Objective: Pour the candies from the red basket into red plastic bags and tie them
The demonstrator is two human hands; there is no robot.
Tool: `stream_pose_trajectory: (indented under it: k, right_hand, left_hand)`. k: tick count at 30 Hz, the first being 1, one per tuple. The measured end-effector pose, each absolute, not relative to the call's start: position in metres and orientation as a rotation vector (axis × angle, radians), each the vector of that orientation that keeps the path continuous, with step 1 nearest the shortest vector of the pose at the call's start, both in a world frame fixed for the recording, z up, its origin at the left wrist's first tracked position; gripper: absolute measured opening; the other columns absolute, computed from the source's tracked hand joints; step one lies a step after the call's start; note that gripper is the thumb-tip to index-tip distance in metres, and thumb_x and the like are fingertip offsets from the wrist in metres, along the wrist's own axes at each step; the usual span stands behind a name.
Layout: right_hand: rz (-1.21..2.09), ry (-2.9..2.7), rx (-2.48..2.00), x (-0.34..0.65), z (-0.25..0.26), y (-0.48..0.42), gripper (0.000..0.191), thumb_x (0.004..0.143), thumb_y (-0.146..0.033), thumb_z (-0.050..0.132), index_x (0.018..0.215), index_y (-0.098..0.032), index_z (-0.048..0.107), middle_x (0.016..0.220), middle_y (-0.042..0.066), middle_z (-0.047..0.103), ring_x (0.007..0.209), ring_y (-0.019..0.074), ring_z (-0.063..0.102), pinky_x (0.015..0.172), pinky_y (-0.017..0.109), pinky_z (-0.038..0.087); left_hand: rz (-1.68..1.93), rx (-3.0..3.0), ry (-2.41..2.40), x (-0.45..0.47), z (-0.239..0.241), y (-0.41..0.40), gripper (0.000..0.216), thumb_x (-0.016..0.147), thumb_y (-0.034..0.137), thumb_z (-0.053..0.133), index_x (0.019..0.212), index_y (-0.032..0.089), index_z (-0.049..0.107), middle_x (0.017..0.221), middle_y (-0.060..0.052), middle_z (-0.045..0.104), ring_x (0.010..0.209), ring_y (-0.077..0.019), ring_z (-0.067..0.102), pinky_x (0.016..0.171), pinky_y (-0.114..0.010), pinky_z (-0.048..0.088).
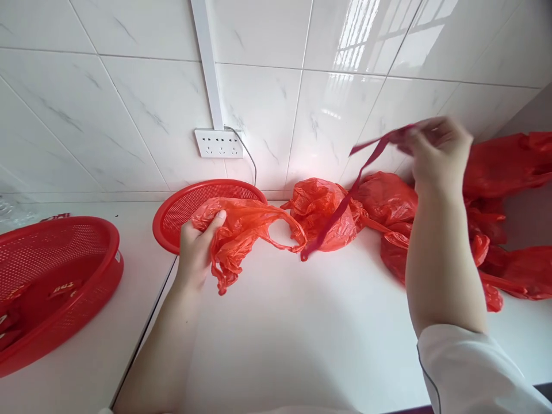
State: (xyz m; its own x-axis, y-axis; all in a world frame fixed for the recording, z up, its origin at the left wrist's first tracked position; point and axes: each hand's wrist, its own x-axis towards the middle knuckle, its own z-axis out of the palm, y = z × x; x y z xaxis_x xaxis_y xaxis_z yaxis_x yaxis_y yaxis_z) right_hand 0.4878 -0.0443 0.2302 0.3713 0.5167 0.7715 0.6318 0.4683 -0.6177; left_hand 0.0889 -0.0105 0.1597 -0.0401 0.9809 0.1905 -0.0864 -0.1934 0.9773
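My left hand (pixel 199 250) is closed on a crumpled red plastic bag (pixel 235 230), thumb on top, its loop handle stretching to the right. Raised at the right, my right hand (pixel 437 146) pinches a dark red ribbon (pixel 364 169). One long end of the ribbon hangs down to the left, close to the bag's handle; a shorter end sticks out to the left. I cannot tell whether ribbon and handle touch. Behind the ribbon, a filled red plastic bag (pixel 319 201) rests on the white table (pixel 280 333).
Several more red bags (pixel 388 198) are heaped at the right, behind my right forearm. A red mesh basket (pixel 172 221) stands against the tiled wall. At the left, a larger red basket (pixel 103 282) contains small red packets. A white socket strip (pixel 219 144) with a cable is on the wall.
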Motion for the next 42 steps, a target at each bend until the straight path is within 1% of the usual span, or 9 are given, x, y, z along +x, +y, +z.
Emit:
stream_pose_trajectory:
  k: [7,10,13,17,24,27,31,37,42]
  right_hand:
    - [-0.187,-1.226,-1.978,0.473,0.197,-0.028,0.030,0.076,-0.016,0.069,0.105,-0.019,0.064,0.112,0.018,0.065,0.110,0.0429,0.059,0.099,0.074,0.028]
    - [-0.018,-1.466,-1.888,0.410,0.170,-0.057,0.009,0.082,-0.026,0.067,0.091,-0.026,0.069,0.088,0.008,0.071,0.090,0.0330,0.067,0.089,0.057,0.048]
    - [0.113,-1.746,-1.339,0.340,0.154,-0.087,0.016,0.094,-0.033,0.054,0.105,-0.033,0.066,0.108,0.005,0.070,0.104,0.0275,0.066,0.088,0.044,0.053]
    - [0.210,-1.571,-1.301,0.296,0.139,-0.085,0.060,0.080,-0.040,0.072,0.133,-0.030,0.049,0.142,0.011,0.051,0.124,0.0323,0.054,0.094,0.047,0.051]
    - [1.133,-1.181,-1.035,0.346,0.134,-0.064,0.024,0.086,-0.039,0.065,0.104,-0.025,0.057,0.075,-0.003,0.063,0.057,0.0121,0.058,0.053,0.024,0.048]
    - [1.096,-1.035,-1.008,0.362,0.140,-0.073,0.027,0.084,-0.038,0.069,0.105,-0.027,0.057,0.073,-0.003,0.062,0.055,0.0120,0.059,0.050,0.023,0.047]
    - [1.069,-1.092,-1.094,0.356,0.140,-0.079,0.027,0.085,-0.041,0.068,0.105,-0.026,0.058,0.070,-0.004,0.060,0.055,0.0122,0.057,0.050,0.023,0.045]
    - [1.093,-1.370,-1.156,0.330,0.139,-0.082,0.031,0.088,-0.044,0.063,0.109,-0.023,0.057,0.067,-0.006,0.050,0.050,0.0072,0.038,0.047,0.021,0.031]
    - [0.762,-1.647,-1.560,0.359,0.139,-0.083,0.018,0.086,-0.037,0.062,0.098,-0.024,0.067,0.079,0.000,0.062,0.065,0.0135,0.051,0.059,0.027,0.041]
  left_hand:
    - [1.337,1.256,1.088,0.097,0.156,-0.012,0.035,0.070,0.043,0.079,0.093,0.017,0.074,0.089,-0.007,0.074,0.083,-0.0239,0.070,0.071,-0.032,0.057]
    - [1.307,1.291,1.086,0.101,0.153,-0.012,0.037,0.071,0.043,0.078,0.098,0.018,0.074,0.096,-0.009,0.075,0.091,-0.0261,0.070,0.076,-0.034,0.057]
    - [1.260,1.374,1.034,0.104,0.146,-0.011,0.034,0.076,0.043,0.075,0.098,0.018,0.072,0.097,-0.008,0.074,0.091,-0.0253,0.070,0.076,-0.033,0.056]
    - [1.230,1.538,0.975,0.110,0.139,-0.016,0.030,0.084,0.045,0.065,0.096,0.018,0.069,0.092,-0.006,0.072,0.085,-0.0222,0.069,0.074,-0.031,0.054]
    - [0.752,1.915,1.290,0.080,0.151,-0.004,0.042,0.082,0.049,0.064,0.118,0.027,0.062,0.106,-0.005,0.071,0.095,-0.0255,0.068,0.079,-0.036,0.053]
    - [0.753,2.081,1.453,0.068,0.159,-0.001,0.054,0.076,0.049,0.071,0.124,0.028,0.058,0.112,-0.006,0.069,0.099,-0.0266,0.065,0.083,-0.038,0.051]
    - [1.129,2.339,0.987,0.090,0.165,-0.035,0.021,0.091,0.033,0.055,0.107,0.022,0.063,0.106,-0.006,0.067,0.098,-0.0188,0.063,0.087,-0.030,0.049]
    - [0.022,2.438,1.237,0.148,0.131,-0.076,0.024,0.095,0.020,0.035,0.106,0.019,0.056,0.088,-0.006,0.071,0.071,-0.0187,0.068,0.056,-0.026,0.046]
    - [-0.172,2.520,1.486,0.142,0.103,-0.054,0.028,0.090,0.024,0.049,0.108,0.006,0.061,0.093,-0.025,0.071,0.092,-0.0374,0.069,0.076,-0.043,0.049]
